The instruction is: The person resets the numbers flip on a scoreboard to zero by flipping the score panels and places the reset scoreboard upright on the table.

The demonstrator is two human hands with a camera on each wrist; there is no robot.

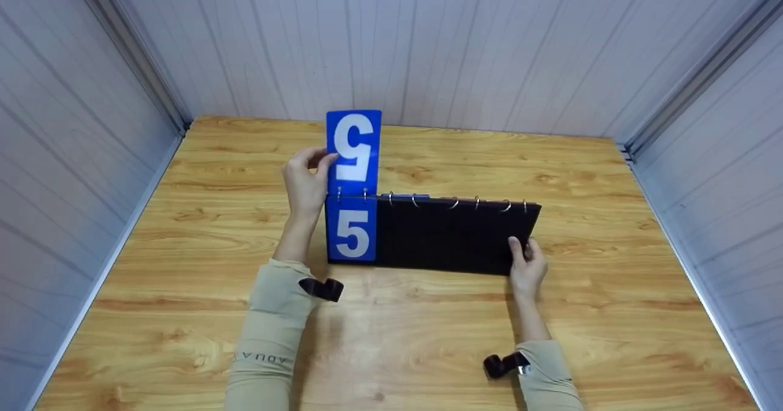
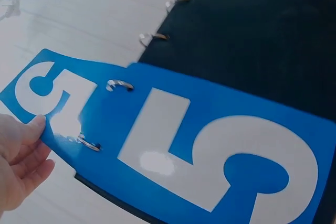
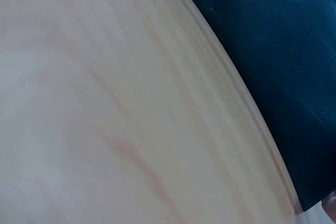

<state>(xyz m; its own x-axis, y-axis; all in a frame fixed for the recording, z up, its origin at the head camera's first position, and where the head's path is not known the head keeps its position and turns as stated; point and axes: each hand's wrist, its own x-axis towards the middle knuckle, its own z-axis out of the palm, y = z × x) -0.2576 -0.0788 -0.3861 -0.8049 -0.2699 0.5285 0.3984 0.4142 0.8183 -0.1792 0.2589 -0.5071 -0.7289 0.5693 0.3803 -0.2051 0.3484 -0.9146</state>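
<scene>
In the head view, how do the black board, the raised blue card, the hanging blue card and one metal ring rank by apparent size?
1. black board
2. raised blue card and hanging blue card: about alike, not ranked
3. metal ring

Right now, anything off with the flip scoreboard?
Nothing damaged. One blue 5 card stands upright mid-flip, upside down, pinched by the left hand; the right hand grips the black scoreboard corner.

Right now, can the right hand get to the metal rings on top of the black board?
Probably yes. The right hand holds the black board at its lower corner, and nothing stands between it and the rings above.
</scene>
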